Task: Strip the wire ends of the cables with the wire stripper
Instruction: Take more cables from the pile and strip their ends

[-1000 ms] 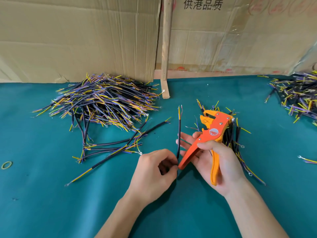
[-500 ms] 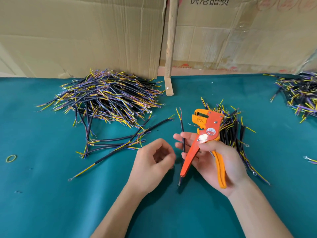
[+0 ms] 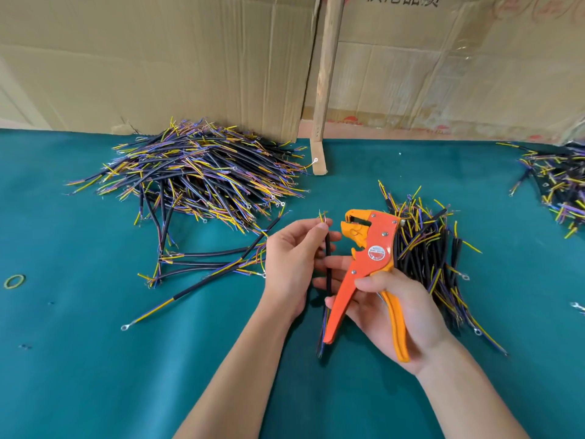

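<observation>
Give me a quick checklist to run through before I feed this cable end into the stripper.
1. Left hand pinches the thin black cable near its top: ok.
2. Right hand holds the orange wire stripper by its handles: ok.
3. Stripper head faces the cable's yellow and purple wire ends: ok.
4. Wire ends inside the stripper's mouth: not ok, they are beside it.
5. Wire ends already bare: cannot tell.
</observation>
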Demonstrator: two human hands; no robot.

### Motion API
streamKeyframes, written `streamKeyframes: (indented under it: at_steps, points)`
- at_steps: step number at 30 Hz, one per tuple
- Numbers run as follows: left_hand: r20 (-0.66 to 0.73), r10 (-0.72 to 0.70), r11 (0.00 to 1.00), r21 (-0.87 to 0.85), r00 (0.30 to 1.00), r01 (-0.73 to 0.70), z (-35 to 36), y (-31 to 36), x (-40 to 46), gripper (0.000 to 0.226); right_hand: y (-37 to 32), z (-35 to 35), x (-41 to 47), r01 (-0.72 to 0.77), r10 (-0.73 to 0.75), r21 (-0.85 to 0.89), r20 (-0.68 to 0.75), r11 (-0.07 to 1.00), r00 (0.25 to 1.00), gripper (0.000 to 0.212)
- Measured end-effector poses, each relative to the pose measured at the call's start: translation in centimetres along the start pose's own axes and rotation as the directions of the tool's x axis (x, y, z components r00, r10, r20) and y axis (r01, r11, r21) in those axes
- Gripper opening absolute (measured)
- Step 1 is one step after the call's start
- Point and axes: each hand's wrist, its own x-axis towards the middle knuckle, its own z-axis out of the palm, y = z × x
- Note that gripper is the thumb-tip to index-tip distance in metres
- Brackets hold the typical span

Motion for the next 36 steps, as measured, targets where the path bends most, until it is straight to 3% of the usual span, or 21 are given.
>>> streamKeyframes:
  at_steps: [11, 16, 19, 29, 36]
  points:
    - [0.085, 0.101, 0.994, 0.024, 0.991, -0.104, -0.6, -0.6, 1.3, 0.01, 0.2, -0.1, 0.7, 0.105, -0.109, -0.032, -0.19, 0.994, 0.976, 0.034]
    - [0.18, 0.198, 0.945, 0.227, 0.964, -0.236, -0.6, -1.3, 1.8, 0.015, -2.3, 0.3, 2.4, 0.178, -0.191, -0.083, -0.184, 0.98, 0.964, 0.037]
    - [0.212, 0.231, 0.914, 0.287, 0.949, -0.287, -0.5, -1.4, 2.0, 0.017, -3.0, 0.6, 4.1, 0.126, -0.144, -0.115, -0.167, 0.985, 0.975, 0.045]
    - [0.236, 0.126, 0.967, 0.187, 0.964, -0.172, -0.5, -1.2, 1.8, 0.007, -1.4, -1.5, 4.1, 0.1, -0.097, 0.017, -0.126, 0.995, 0.987, 0.05]
    - [0.148, 0.187, 0.946, 0.241, 0.971, -0.219, -0.8, -1.2, 2.0, 0.013, -1.5, -1.6, 4.1, 0.108, -0.102, 0.031, -0.137, 0.994, 0.985, 0.047]
